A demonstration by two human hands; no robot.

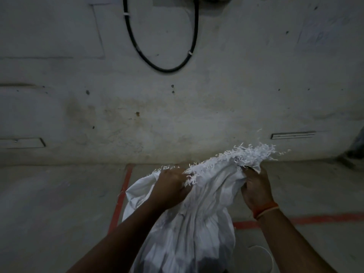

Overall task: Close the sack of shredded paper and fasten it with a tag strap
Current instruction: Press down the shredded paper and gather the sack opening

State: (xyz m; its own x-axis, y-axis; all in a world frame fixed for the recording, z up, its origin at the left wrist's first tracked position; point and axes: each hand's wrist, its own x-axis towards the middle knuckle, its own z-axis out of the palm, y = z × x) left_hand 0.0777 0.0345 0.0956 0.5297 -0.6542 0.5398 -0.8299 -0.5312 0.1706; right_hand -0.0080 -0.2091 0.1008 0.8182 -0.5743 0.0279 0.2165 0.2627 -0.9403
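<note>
A white woven sack [199, 219] stands on the floor in front of me, its top bunched and frayed. My left hand [171, 187] is closed on the left part of the sack's mouth. My right hand [256, 189] grips the right part of the mouth, where the frayed edge [254, 152] sticks up and out. An orange thread band circles my right wrist. The shredded paper inside is hidden by the cloth. A thin white strap [266, 253] curves on the floor to the right of the sack, partly behind my right forearm.
A stained grey wall [177, 95] rises just behind the sack, with a black cable loop [163, 56] hanging on it. Red lines [121, 196] are painted on the concrete floor. A dark object [354, 146] stands at the far right edge.
</note>
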